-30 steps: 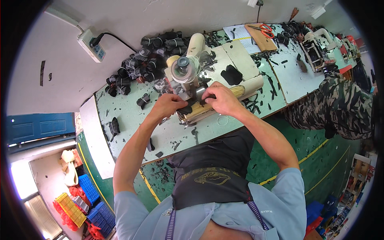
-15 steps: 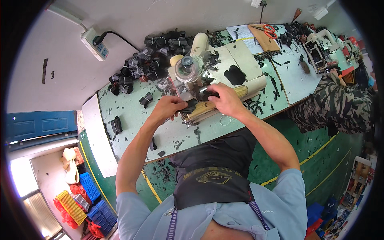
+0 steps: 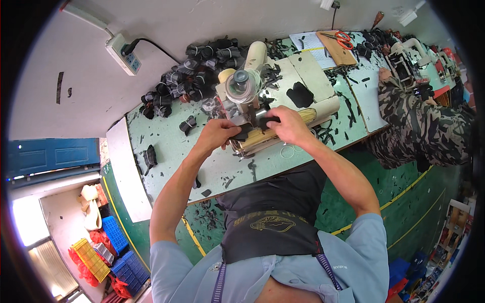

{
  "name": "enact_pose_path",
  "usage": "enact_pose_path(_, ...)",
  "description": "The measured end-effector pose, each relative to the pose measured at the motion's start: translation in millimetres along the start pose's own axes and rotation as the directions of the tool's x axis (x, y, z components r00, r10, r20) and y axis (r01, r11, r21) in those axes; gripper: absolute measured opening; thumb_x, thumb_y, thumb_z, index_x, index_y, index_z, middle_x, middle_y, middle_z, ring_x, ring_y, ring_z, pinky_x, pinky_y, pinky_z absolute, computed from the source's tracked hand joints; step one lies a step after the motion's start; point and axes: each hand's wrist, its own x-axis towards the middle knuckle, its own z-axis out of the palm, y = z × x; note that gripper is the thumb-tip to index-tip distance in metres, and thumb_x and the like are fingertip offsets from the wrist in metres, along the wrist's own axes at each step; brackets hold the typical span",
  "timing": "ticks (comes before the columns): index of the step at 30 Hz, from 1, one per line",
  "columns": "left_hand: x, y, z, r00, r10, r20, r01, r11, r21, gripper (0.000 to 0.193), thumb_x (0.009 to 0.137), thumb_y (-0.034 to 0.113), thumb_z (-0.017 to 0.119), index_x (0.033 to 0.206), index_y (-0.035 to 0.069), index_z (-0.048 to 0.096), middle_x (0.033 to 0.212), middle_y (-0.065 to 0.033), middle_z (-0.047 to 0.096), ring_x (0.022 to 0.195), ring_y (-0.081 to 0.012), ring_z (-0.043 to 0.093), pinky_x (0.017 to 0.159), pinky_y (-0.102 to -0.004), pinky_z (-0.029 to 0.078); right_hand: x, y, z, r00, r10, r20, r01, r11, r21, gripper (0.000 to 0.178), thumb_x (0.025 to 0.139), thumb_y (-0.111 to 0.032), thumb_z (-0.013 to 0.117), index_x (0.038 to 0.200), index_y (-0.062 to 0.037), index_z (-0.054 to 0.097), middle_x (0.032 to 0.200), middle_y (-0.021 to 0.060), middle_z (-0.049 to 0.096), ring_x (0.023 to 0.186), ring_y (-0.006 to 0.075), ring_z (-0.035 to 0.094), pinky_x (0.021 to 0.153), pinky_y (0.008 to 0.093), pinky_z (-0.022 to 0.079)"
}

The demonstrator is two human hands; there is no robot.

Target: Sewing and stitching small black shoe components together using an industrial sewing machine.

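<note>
In front of me stands a cream-white sewing machine [image 3: 326, 107] with a round knob [image 3: 241, 77] and a coil of clear tubing at its head. My left hand [image 3: 216, 136] is closed, thumb and fingers pinching a dark fabric piece [image 3: 243, 132] just left of the needle area. On the other side, my right hand [image 3: 292, 126] is closed on a black fabric piece [image 3: 268, 121], beside a shiny metal part. Whether the two dark pieces join under the machine head is hidden. A loose black fabric piece [image 3: 300, 95] lies on the machine's top.
Banded dark bundles [image 3: 189, 76] pile up behind the machine to the left; single ones lie nearer. Dark scraps litter the table [image 3: 166, 177]. Orange-handled scissors [image 3: 343, 40] rest on brown card at the back. At right, another person in a camouflage sleeve [image 3: 429, 116] works beside another machine.
My right hand has shifted slightly, with more of the black piece showing by its fingertips. My left hand stays nearly still. The other person's arm has reached further toward the table.
</note>
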Motion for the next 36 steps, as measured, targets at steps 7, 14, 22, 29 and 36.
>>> enact_pose_path(7,7.5,5.7,10.2,1.0,0.028,0.008,-0.029,0.997,0.071,0.024,0.092,0.02,0.072,0.1,-0.003,0.075,0.07,-0.0023,0.065,0.056,-0.0073,0.056,0.046,-0.0248,0.045,7.3,-1.1,6.5,0.989,-0.145,-0.032,0.146,0.988,0.043,0.024,0.086,-0.011,0.071,0.109,-0.0069,0.071,0.107,0.0185,0.067,0.102,0.0374,0.064,0.091,0.0433,0.049)
enact_pose_path(14,2.8,1.1,1.7,1.0,-0.001,0.01,0.002,0.999,-0.032,0.021,0.092,0.016,0.071,0.1,-0.004,0.075,0.074,-0.0029,0.068,0.058,-0.0084,0.06,0.052,-0.0241,0.049,-0.9,8.9,-5.3,1.0,-0.018,0.016,0.016,0.991,0.132,0.024,0.086,-0.011,0.071,0.11,-0.0051,0.07,0.108,0.018,0.067,0.103,0.0366,0.064,0.092,0.0418,0.05)
enact_pose_path(22,7.9,-2.3,9.9,0.99,0.136,0.043,-0.128,0.979,-0.156,0.018,0.091,0.013,0.072,0.099,-0.003,0.074,0.077,-0.0041,0.069,0.059,-0.0086,0.061,0.05,-0.0241,0.049,7.7,-11.0,-3.1,0.999,0.029,0.03,-0.032,0.993,0.112,0.025,0.086,-0.012,0.071,0.11,-0.0039,0.07,0.108,0.0192,0.07,0.104,0.0333,0.067,0.092,0.0406,0.051)
enact_pose_path(29,7.5,4.4,16.2,0.988,0.088,-0.125,-0.084,0.996,0.038,0.021,0.091,0.013,0.073,0.105,-0.002,0.074,0.079,-0.0047,0.071,0.059,-0.0085,0.061,0.048,-0.0244,0.047,1.3,13.1,-2.7,0.994,-0.03,0.103,0.006,0.975,0.223,0.031,0.085,-0.012,0.072,0.115,-0.0055,0.067,0.109,0.0181,0.068,0.106,0.0328,0.065,0.094,0.0399,0.049)
enact_pose_path(36,8.6,-14.6,17.8,0.979,0.163,-0.12,-0.174,0.981,-0.088,0.021,0.09,0.013,0.073,0.105,-0.002,0.074,0.081,-0.0062,0.073,0.059,-0.0101,0.063,0.056,-0.0251,0.051,2.1,-5.1,-5.1,1.0,0.027,0.002,-0.027,0.975,0.222,0.031,0.087,-0.011,0.071,0.116,-0.0035,0.067,0.11,0.0171,0.067,0.105,0.03,0.065,0.093,0.0389,0.05)
